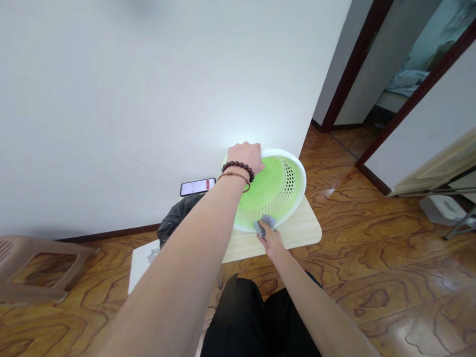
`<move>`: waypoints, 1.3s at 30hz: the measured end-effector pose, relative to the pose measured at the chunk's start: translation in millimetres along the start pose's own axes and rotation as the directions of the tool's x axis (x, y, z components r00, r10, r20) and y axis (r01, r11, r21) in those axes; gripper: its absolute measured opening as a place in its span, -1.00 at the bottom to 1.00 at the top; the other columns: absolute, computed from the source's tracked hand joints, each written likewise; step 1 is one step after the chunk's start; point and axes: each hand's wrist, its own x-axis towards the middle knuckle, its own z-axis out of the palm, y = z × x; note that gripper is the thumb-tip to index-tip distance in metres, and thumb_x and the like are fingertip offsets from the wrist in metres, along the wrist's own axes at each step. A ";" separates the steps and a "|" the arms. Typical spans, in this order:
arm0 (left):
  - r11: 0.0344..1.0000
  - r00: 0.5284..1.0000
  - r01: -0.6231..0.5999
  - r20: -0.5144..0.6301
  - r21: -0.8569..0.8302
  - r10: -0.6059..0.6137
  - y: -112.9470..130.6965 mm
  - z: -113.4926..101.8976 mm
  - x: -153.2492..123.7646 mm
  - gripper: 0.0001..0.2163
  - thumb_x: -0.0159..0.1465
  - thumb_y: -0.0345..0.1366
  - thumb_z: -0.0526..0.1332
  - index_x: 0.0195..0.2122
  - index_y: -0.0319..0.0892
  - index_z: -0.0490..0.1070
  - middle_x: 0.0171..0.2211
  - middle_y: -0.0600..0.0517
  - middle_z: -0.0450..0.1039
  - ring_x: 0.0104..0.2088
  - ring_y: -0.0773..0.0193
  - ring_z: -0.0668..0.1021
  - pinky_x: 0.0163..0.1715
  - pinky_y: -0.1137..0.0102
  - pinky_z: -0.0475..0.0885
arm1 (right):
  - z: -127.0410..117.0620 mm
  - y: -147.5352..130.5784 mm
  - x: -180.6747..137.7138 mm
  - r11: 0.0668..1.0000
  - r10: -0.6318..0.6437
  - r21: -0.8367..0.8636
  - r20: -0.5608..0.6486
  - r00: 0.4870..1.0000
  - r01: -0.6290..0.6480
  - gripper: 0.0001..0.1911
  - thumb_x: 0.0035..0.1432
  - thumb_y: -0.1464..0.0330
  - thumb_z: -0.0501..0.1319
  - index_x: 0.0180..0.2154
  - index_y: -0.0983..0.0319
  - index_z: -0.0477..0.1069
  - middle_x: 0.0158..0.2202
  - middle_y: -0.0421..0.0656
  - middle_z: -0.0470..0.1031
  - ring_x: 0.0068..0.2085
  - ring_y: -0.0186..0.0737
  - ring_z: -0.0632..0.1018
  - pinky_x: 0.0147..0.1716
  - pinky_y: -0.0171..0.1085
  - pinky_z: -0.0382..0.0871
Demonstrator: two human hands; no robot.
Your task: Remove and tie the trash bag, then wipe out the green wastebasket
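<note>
A round green plastic colander basket (279,188) with a white rim and small holes stands tilted on a small light wooden table (302,230). My left hand (246,155), with bead bracelets on the wrist, grips the basket's upper left rim. My right hand (270,238) is closed on a small grey cloth (264,223) and presses it against the basket's lower rim.
A phone (197,186) with a lit screen lies at the table's left side by the white wall. A black bag (178,215) sits below it. A brown plastic stool (32,267) stands at the left. Open doorways and furniture legs (468,220) are at the right on the wooden floor.
</note>
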 end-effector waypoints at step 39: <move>-0.673 0.781 0.258 0.560 -0.693 -0.277 93.4 122.8 -225.5 -0.46 -0.03 -0.46 0.30 0.02 -0.09 0.30 -0.09 0.01 0.49 -0.15 0.13 0.54 -0.21 0.23 0.53 | -87.4 -43.4 -73.3 0.751 -0.630 -0.181 0.089 0.771 0.635 -0.56 -0.01 0.29 0.24 -0.06 0.16 0.20 -0.10 -0.16 0.42 -0.11 -0.29 0.45 -0.08 -0.25 0.34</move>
